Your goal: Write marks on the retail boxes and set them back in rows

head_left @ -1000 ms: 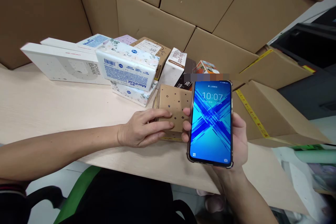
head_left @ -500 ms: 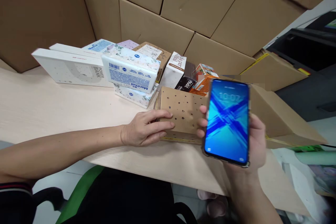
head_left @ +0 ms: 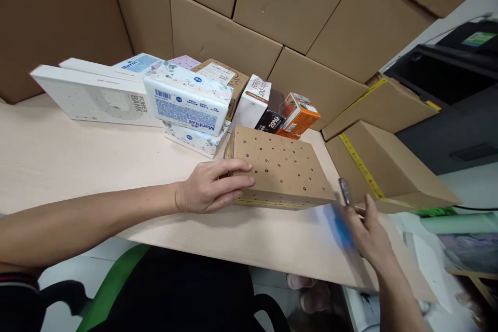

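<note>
A brown cardboard box (head_left: pixel 278 163) with small dark marks drawn over its top lies on the table. My left hand (head_left: pixel 213 187) grips its left end, two fingertips laid over the top edge; the thumb is out of sight. Beyond the box's right end, my right hand (head_left: pixel 368 228) is closed round a smartphone (head_left: pixel 344 192). The phone is seen nearly edge-on, its screen turned away from view, and a blue glow falls on the tabletop beside it.
Behind the box stand tissue packs (head_left: pixel 187 98), a white power bank box (head_left: pixel 105 98), a white carton (head_left: pixel 252 104) and an orange box (head_left: pixel 301 114). An open carton (head_left: pixel 392 161) with yellow tape sits right. Stacked cardboard boxes (head_left: pixel 225 36) form a wall behind.
My right hand has moved the phone right and down, off the box, and turned it from face-up to edge-on. My left hand stays on the box.
</note>
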Tool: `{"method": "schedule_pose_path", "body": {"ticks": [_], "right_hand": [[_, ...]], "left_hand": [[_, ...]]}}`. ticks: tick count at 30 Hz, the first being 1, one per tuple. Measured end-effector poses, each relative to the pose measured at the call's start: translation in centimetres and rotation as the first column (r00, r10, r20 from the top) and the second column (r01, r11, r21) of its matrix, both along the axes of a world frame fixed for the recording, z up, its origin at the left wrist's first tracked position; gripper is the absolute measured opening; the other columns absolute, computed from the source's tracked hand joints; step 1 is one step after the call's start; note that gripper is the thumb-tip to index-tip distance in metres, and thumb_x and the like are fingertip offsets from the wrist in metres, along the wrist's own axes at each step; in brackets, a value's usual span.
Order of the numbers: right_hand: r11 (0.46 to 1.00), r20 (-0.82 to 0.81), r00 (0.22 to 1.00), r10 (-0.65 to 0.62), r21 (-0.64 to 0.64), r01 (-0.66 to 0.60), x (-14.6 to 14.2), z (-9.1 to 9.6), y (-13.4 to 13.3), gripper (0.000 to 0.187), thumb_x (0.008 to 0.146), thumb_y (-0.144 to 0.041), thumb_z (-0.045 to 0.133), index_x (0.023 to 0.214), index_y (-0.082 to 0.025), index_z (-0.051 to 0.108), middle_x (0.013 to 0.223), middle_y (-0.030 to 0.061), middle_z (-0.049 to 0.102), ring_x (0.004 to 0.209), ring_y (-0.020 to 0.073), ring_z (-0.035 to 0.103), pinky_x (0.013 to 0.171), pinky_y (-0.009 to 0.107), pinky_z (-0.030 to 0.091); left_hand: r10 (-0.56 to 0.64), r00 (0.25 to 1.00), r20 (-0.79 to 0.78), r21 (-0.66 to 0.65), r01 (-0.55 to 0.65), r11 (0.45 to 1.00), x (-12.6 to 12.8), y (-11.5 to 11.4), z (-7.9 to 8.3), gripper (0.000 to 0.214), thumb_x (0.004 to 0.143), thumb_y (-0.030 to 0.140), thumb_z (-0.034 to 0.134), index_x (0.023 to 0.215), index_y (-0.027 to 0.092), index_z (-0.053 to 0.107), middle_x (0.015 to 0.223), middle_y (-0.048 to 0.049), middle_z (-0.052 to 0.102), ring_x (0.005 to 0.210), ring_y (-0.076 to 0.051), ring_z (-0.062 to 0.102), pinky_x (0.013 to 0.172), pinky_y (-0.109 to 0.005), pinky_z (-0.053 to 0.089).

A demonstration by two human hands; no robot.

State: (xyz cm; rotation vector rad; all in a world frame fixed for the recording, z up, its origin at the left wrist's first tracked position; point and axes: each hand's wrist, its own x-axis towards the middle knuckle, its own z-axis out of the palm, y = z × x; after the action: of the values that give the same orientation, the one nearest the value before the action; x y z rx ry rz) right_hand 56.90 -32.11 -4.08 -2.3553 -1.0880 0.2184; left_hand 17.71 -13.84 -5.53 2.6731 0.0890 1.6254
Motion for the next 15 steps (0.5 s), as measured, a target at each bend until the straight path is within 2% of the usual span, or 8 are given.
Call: {"method": "schedule_pose_path", "body": {"ticks": [1, 3, 7, 10, 13, 15], "right_hand": [[0.998, 0.090, 0.996, 0.016, -0.064, -0.011, 0.2, -0.8, -0.3, 0.104, 0.086, -0.070, 0.049, 0.165, -0.009, 0.022, 0.135, 0.0270, 0.064, 0.120, 0.0449, 0.066, 0.098, 0.059, 0.051], [0.986, 0.171, 0.984, 0.054, -0.163, -0.026, 0.2, -1.9, -0.7, 0.105, 0.087, -0.070, 0.047, 0.165, -0.005, 0.020, 0.147, 0.0306, 0.055, 0.133, 0.0478, 0.056, 0.106, 0.061, 0.045], [0.962, 0.301, 0.939, 0.167, -0.257, -0.089, -0.3, -3.0, -0.8, 0.099, 0.091, -0.067, 0.042, 0.164, -0.003, 0.025, 0.140, 0.0317, 0.060, 0.128, 0.0484, 0.056, 0.103, 0.063, 0.044], [0.955, 0.322, 0.924, 0.208, -0.272, -0.120, -0.1, -3.4, -1.0, 0.094, 0.092, -0.066, 0.042, 0.162, -0.005, 0.030, 0.138, 0.0293, 0.062, 0.129, 0.0454, 0.056, 0.105, 0.062, 0.044], [0.950, 0.309, 0.912, 0.271, -0.241, -0.200, 0.2, -3.1, -1.0, 0.087, 0.091, -0.067, 0.043, 0.153, -0.008, 0.046, 0.142, 0.0278, 0.061, 0.136, 0.0447, 0.052, 0.109, 0.065, 0.041], [0.954, 0.281, 0.915, 0.291, -0.152, -0.257, -0.1, -2.3, -0.6, 0.076, 0.092, -0.067, 0.044, 0.142, -0.011, 0.059, 0.142, 0.0249, 0.062, 0.138, 0.0421, 0.052, 0.114, 0.063, 0.039]], "left_hand": [[0.003, 1.000, -0.001, 0.001, -0.003, 1.000, 0.0, 0.0, 0.0, 0.028, 0.102, 0.028, 0.052, 0.125, 0.018, 0.064, 0.122, -0.0133, 0.068, 0.102, -0.020, 0.072, 0.084, -0.031, 0.064], [0.004, 1.000, -0.011, -0.003, -0.004, 1.000, -0.1, 0.1, -0.1, 0.028, 0.102, 0.028, 0.051, 0.125, 0.018, 0.064, 0.123, -0.0131, 0.067, 0.103, -0.019, 0.072, 0.085, -0.030, 0.064], [-0.051, 0.998, -0.034, -0.047, 0.049, 0.998, -0.3, 0.1, 0.1, 0.035, 0.105, 0.032, 0.048, 0.134, 0.017, 0.061, 0.128, -0.0160, 0.064, 0.115, -0.023, 0.069, 0.091, -0.034, 0.063], [-0.088, 0.996, 0.008, -0.206, 0.087, 0.975, -0.3, -0.1, 0.3, 0.046, 0.106, 0.038, 0.046, 0.148, 0.021, 0.051, 0.135, -0.0163, 0.060, 0.124, -0.025, 0.063, 0.091, -0.035, 0.063], [-0.052, 0.996, 0.072, -0.421, 0.078, 0.904, -0.3, -0.5, 0.5, 0.057, 0.104, 0.046, 0.051, 0.156, 0.023, 0.041, 0.141, -0.0164, 0.054, 0.097, -0.018, 0.065, 0.071, -0.028, 0.061], [-0.003, 0.998, 0.058, -0.546, 0.034, 0.837, -0.3, -0.8, 0.5, 0.063, 0.102, 0.049, 0.054, 0.158, 0.024, 0.037, 0.145, -0.0168, 0.049, 0.080, -0.012, 0.058, 0.063, -0.025, 0.058]]}}
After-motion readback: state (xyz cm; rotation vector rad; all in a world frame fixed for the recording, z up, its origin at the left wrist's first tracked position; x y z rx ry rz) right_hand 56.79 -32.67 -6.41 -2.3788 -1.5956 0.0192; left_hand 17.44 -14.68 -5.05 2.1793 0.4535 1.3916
